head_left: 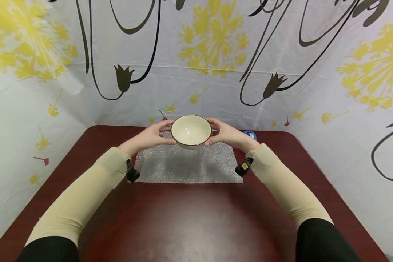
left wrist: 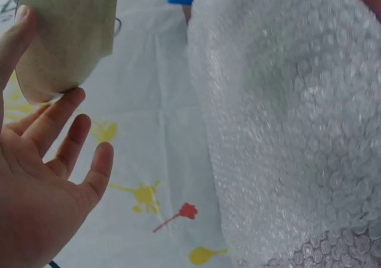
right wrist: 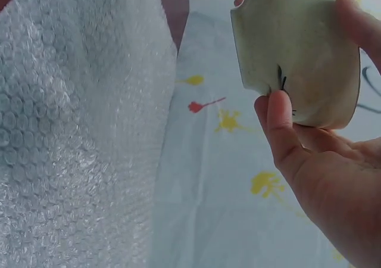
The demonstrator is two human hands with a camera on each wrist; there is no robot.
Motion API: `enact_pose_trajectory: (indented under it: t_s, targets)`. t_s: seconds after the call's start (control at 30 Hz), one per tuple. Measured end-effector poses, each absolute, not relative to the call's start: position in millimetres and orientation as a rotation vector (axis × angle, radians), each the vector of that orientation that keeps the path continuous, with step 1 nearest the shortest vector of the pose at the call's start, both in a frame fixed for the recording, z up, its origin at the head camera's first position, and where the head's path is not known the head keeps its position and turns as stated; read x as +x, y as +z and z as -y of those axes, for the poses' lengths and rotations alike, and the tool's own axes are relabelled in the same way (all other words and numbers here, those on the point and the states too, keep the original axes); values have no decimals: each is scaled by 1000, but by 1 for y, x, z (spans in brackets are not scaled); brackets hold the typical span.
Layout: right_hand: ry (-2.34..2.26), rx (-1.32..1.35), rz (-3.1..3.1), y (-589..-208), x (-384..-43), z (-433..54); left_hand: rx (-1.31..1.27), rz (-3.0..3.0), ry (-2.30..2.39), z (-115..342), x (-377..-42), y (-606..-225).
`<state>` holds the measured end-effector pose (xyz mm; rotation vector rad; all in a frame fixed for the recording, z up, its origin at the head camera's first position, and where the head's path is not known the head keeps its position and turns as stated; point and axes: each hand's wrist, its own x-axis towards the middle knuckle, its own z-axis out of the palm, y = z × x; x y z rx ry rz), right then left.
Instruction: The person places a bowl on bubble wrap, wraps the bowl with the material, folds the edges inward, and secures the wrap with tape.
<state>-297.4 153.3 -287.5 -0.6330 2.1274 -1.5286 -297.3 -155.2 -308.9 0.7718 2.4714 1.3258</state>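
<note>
A cream bowl (head_left: pixel 190 130) with a thin brown rim is held up above the far part of the table, its inside facing the head camera. The left hand (head_left: pixel 153 135) grips its left side, thumb at the lower edge and fingertips behind. On the opposite side the right hand (head_left: pixel 227 135) holds it in the same manner. In the left wrist view the bowl's outer wall (left wrist: pixel 65 39) lies between thumb and fingertips. Dark marks show on the outer wall (right wrist: pixel 297 53) in the right wrist view. A sheet of bubble wrap (head_left: pixel 186 167) lies below the bowl.
The dark red table (head_left: pixel 190 218) stretches toward the head camera. A blue object (head_left: pixel 250 135) sits at the back, partly hidden behind the right wrist. A flower-printed cloth (head_left: pixel 196 87) hangs behind and along both sides. Each wrist carries a small black camera (head_left: pixel 244 166).
</note>
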Motion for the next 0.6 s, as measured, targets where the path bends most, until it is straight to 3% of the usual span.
enact_pose_trajectory:
  t_s: [0.6]
  targets:
    - [-1613,-564,-2004,-344,-352,-152,670,-2310,1410,153,-350,-360]
